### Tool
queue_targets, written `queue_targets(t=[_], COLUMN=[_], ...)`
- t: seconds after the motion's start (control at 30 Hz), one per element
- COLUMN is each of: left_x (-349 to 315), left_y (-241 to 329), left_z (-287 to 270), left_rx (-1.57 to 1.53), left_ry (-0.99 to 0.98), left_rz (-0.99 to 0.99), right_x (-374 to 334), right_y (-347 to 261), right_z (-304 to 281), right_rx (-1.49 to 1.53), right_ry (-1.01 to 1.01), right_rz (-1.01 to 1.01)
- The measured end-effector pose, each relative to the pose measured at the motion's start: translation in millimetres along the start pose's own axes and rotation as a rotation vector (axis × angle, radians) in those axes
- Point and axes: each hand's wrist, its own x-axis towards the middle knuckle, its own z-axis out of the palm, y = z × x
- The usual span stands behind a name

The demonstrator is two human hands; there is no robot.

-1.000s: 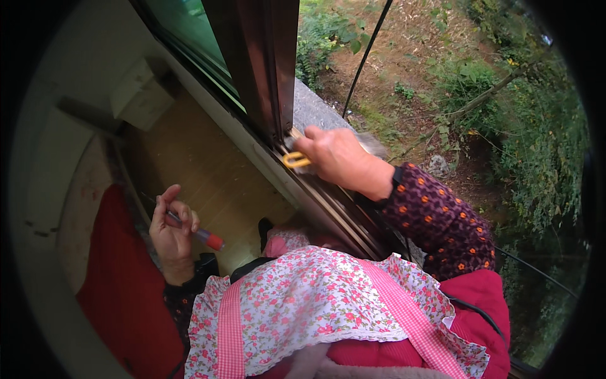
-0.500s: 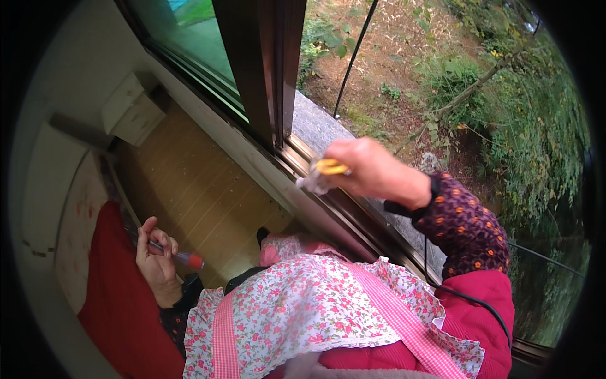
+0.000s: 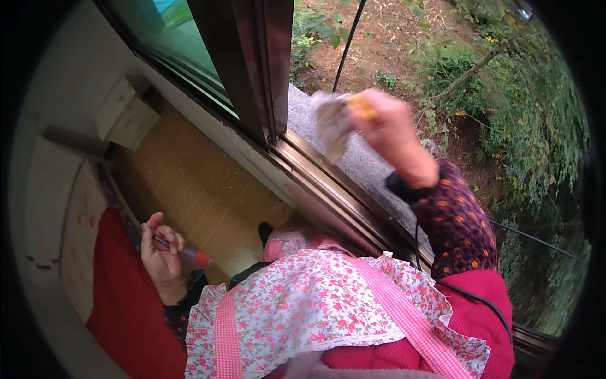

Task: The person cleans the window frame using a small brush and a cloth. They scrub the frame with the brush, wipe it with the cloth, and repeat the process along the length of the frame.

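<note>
My right hand (image 3: 390, 129) is raised over the outer stone ledge, just beyond the window track. Its fingers are closed round a yellow-handled tool (image 3: 362, 106) with a wide greyish-white end; motion blurs it, so I cannot tell if that end is bristle or cloth. The metal sliding window track (image 3: 328, 180) runs below, apart from the tool. Lower left, my left hand (image 3: 161, 256) grips what looks like a screwdriver (image 3: 197, 256), with a see-through handle tipped in red that points right. That hand hangs over the floor, away from the window.
A dark window frame (image 3: 262, 69) with a green-tinted pane stands at upper left of the track. Outside lie the stone ledge (image 3: 372, 167), a black cable (image 3: 348, 47) and bushes. Indoors are a wooden floor (image 3: 189, 170), a pale cabinet (image 3: 126, 114) and red cloth (image 3: 123, 284).
My right hand has lifted and swung outward, taking the yellow-handled tool off the window track to above the ledge. My left hand keeps its hold, shifting slightly in view.
</note>
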Motion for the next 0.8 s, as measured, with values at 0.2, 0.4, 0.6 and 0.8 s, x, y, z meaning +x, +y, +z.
queue_targets(t=[0.2,0.4,0.6,0.8], left_x=[3.4,-5.1,-6.5,-9.1], left_y=[-5.1,-18.4,-7.3,-10.6], left_z=[29.7,79.5,94.9,85.4], left_rx=[0.056,0.245,0.354,0.316], left_ry=[0.013,-0.15,-0.159,-0.154], left_rz=[-0.098,-0.288,-0.226,-0.23], right_x=[-45.4,-51.2,-27.3,-5.5], right_y=[13.9,-11.3,-19.1,-28.5], right_z=[-48.5,-19.3,11.2,39.9], right_rx=[0.418,0.398,0.365,0.269], right_ry=[-0.317,-0.406,-0.273,-0.631], right_rz=[0.061,-0.239,-0.331,-0.359])
